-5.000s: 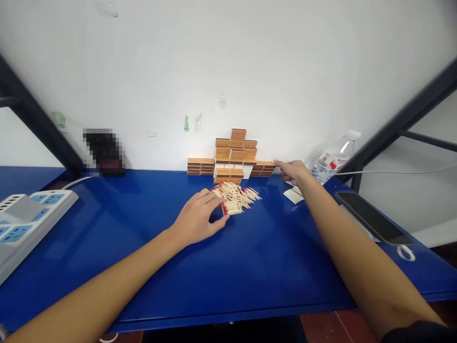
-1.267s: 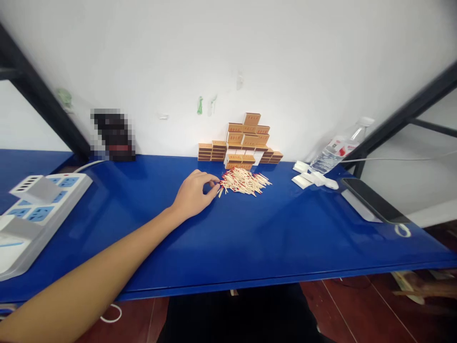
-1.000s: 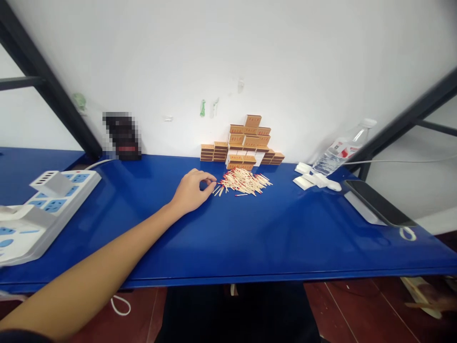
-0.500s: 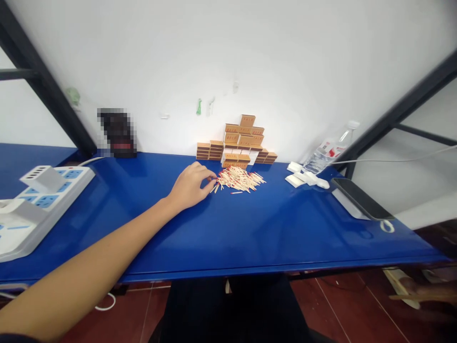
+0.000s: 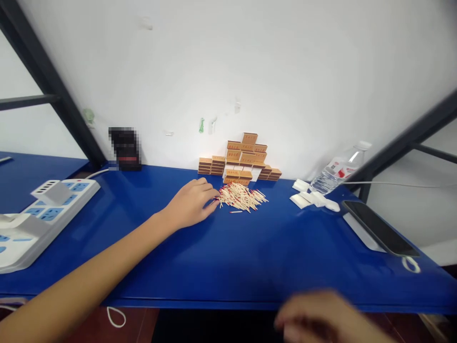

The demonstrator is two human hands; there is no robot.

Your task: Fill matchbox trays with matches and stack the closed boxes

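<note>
A loose pile of matches (image 5: 239,196) with red heads lies on the blue table, one match apart at its front. My left hand (image 5: 191,202) rests at the left edge of the pile, its curved fingertips touching the matches. Thumb and forefinger are slightly apart, and I see nothing held between them. Low at the front edge, my right hand (image 5: 321,317) is smeared by motion, far from the pile; whether it holds anything does not show. Behind the pile, several matchboxes (image 5: 246,157) are stacked in a stepped shape against the wall.
A white power strip (image 5: 84,195) with plugs occupies the left side. On the right are a tilted plastic bottle (image 5: 339,169), small white pieces (image 5: 312,199) and a phone (image 5: 380,227). A pixelated dark object (image 5: 124,150) stands at the back left. Dark metal bars slant at both sides.
My right hand has come into view at the lower right. My left hand stays by the pile, its thumb and forefinger closer together. The whole scene sits lower as the camera has tilted.
</note>
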